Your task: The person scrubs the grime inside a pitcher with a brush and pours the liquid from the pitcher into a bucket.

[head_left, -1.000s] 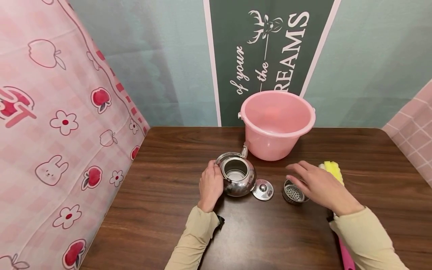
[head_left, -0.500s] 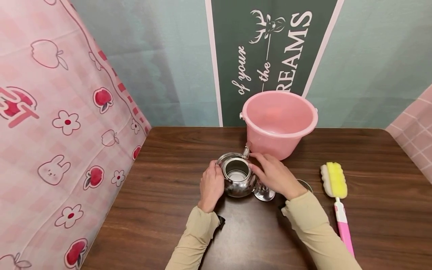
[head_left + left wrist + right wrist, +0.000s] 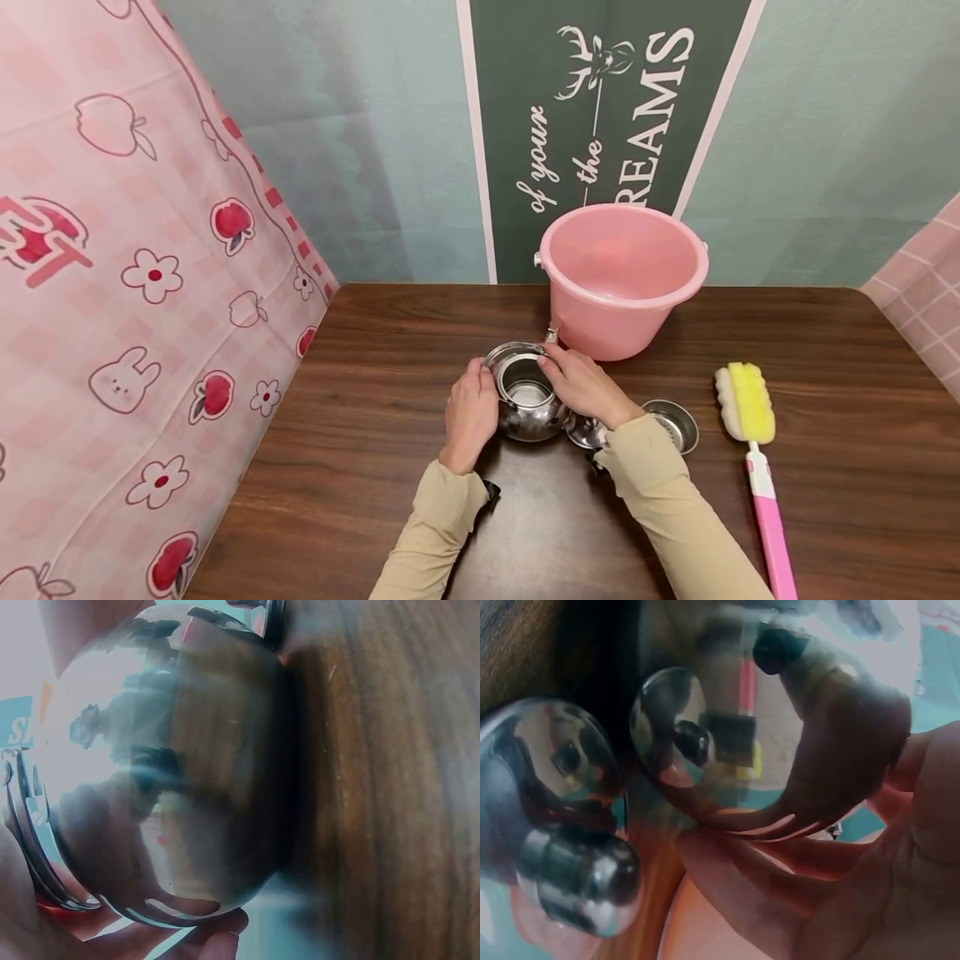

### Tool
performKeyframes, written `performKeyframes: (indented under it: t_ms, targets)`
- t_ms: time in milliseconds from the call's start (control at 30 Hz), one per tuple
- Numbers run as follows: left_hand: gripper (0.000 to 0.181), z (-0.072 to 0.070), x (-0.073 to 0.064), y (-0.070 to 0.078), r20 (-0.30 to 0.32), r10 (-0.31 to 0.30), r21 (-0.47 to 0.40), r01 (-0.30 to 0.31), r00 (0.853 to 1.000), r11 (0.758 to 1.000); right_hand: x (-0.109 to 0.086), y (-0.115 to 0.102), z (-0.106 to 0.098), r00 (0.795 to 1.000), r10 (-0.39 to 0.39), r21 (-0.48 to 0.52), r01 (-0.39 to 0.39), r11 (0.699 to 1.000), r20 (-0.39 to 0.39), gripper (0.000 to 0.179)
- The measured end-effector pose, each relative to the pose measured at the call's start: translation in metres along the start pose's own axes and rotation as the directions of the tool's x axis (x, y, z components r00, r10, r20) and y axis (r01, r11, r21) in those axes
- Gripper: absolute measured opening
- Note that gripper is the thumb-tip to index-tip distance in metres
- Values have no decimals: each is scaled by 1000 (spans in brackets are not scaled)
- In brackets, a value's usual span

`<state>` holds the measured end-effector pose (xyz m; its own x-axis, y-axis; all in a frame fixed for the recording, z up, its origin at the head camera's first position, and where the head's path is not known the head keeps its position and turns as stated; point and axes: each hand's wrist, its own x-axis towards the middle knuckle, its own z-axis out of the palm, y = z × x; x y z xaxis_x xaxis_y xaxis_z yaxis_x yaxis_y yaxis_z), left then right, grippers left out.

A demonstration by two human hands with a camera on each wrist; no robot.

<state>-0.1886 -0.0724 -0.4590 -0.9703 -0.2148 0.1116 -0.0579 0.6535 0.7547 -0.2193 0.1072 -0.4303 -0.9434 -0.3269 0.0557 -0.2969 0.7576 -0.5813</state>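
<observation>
A shiny steel teapot (image 3: 529, 423) without its lid stands on the brown table, its round mouth facing up and its spout pointing toward the bucket. My left hand (image 3: 472, 414) grips the pot's left side, by the folded-down handle; in the left wrist view its fingers (image 3: 214, 941) wrap under the curve of the body. On the opposite side, my right hand (image 3: 588, 387) holds the pot, thumb near the mouth, and its fingers (image 3: 735, 892) lie along the bulge. The knobbed steel lid (image 3: 585, 432) lies right beside the pot, partly covered by the right wrist.
A round steel strainer (image 3: 684, 435) with a perforated bottom sits right of the lid, partly behind the right sleeve. Farther right lies a sponge brush (image 3: 752, 404) with a pink handle. Behind the teapot stands a pink bucket (image 3: 630, 321) near the table's back edge.
My right hand has moved left from above the strainer to the teapot and now holds its right side. The left hand has stayed on the pot, which stands in about the same place.
</observation>
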Motion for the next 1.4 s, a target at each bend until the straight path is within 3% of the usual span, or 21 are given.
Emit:
performKeyframes:
  t_ms: [233, 400, 500, 667, 767, 967, 1167, 1400]
  targets:
    - [38, -6, 1, 1, 33, -27, 5, 27, 999, 1000, 0, 2, 0, 1000, 17, 10, -17, 1000, 4, 47]
    - [53, -15, 4, 1, 176, -66, 18, 63, 982, 998, -1, 2, -2, 999, 36, 12, -36, 999, 25, 49]
    - [58, -23, 5, 0, 305, -104, -35, 120, 947, 992, -1, 2, -4, 998, 41, 14, -41, 999, 40, 50]
    - [55, -32, 6, 0, 478, -150, -144, 245, 866, 959, -2, 2, -7, 999, 30, 23, -31, 999, 39, 48]
    - [52, -33, 7, -2, 512, -158, -183, 287, 844, 940, -2, 2, -6, 999, 22, 30, -23, 999, 35, 46]
    - [48, -33, 7, -6, 524, -186, -243, 356, 831, 903, -4, 2, -5, 1000, -24, 14, 24, 1000, 6, 43]
    - [47, -33, 7, -5, 542, -172, -281, 370, 822, 885, -5, 2, -3, 999, -44, -3, 44, 999, -17, 41]
    - [48, -33, 7, -6, 517, -161, -285, 347, 841, 894, -7, -2, -4, 999, -32, 11, 32, 999, -12, 41]
